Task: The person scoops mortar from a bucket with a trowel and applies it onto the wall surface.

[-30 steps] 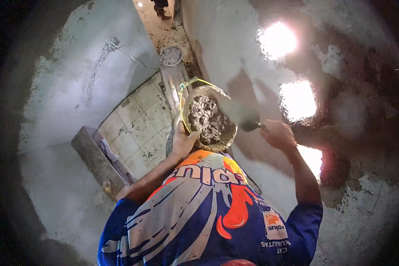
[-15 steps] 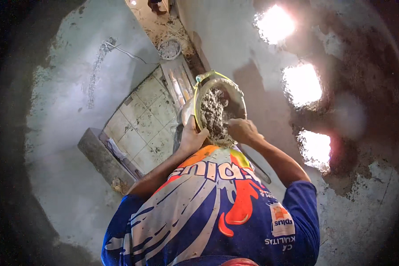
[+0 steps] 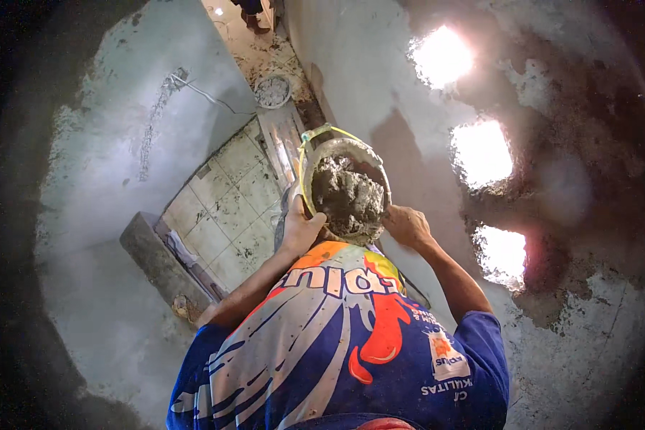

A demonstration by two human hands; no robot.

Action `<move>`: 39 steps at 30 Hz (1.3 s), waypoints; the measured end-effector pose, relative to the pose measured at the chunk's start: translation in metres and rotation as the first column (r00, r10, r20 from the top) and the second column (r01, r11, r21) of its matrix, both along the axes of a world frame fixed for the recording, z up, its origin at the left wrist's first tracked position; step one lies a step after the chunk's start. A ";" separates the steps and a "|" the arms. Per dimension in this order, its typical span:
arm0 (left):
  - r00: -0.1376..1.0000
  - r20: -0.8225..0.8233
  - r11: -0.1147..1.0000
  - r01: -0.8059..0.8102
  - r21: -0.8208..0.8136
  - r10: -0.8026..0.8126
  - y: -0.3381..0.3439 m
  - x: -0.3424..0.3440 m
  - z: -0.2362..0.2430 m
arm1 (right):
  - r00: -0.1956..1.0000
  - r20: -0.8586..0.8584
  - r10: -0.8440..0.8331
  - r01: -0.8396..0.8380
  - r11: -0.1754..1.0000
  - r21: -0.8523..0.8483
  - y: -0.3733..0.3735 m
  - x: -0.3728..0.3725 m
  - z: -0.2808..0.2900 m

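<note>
A bucket [image 3: 369, 153] with a yellow handle is tilted close in front of my chest. Wet grey mortar [image 3: 347, 192] fills much of it, with a thick lump heaped toward the near right. My left hand [image 3: 302, 228] grips the bucket's left side, its thumb lying over the rim. At the right rim, my right hand [image 3: 407, 225] is closed, its fingertips beside the mortar. Whatever it holds is hidden by the fist and the mortar.
Beyond the bucket lies a long board [image 3: 281, 129], with a round tub of mortar [image 3: 272, 92] at its far end. A grey block ledge [image 3: 161, 254] stands left of the spattered floor tiles [image 3: 226, 193]. Three bright openings pierce the right wall [image 3: 559, 107]. A person's foot [image 3: 256, 25] shows far ahead.
My right hand has drawn back from inside the bucket to its right rim. The mortar now stands in a thicker lump. The bucket and my left hand have shifted slightly left and nearer.
</note>
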State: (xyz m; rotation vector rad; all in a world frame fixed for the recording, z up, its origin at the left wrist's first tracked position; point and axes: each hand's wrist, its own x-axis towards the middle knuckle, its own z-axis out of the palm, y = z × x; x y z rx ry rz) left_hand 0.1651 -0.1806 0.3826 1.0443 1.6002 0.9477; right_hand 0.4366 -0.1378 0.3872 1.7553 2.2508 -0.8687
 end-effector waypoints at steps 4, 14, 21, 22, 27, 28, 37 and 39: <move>0.999 -0.042 0.998 0.012 0.060 -0.010 0.008 -0.001 -0.011 | 0.998 -0.051 -0.043 0.045 0.999 0.025 0.000 0.002 0.016; 0.897 0.429 0.993 -0.086 -0.079 0.112 -0.009 -0.019 -0.032 | 0.983 -0.183 0.006 0.011 0.995 0.096 0.016 -0.021 0.115; 0.935 0.336 0.991 -0.128 0.028 0.112 -0.005 -0.011 -0.023 | 0.848 -0.522 -0.092 -0.061 0.961 -0.268 0.079 0.041 0.147; 0.966 0.244 0.995 -0.098 0.027 0.088 -0.003 -0.009 -0.009 | 0.887 -0.446 -0.121 0.045 0.983 -0.177 0.090 0.071 0.142; 0.988 0.117 0.994 -0.094 -0.058 0.100 -0.001 -0.011 0.001 | 0.887 -0.091 -0.454 0.460 0.843 0.280 0.094 0.180 0.157; 0.993 0.057 0.995 -0.099 -0.002 0.099 -0.003 -0.010 0.001 | 0.892 -0.105 -0.439 0.450 0.847 0.284 0.087 0.174 0.162; 0.998 0.003 0.998 0.057 0.038 -0.057 0.003 -0.010 -0.016 | 0.982 0.180 0.050 -0.079 0.983 0.163 0.031 0.061 0.084; 0.996 -0.044 0.994 0.076 0.078 -0.073 -0.001 -0.011 -0.024 | 0.923 0.357 0.143 -0.263 0.912 0.314 0.057 0.027 0.036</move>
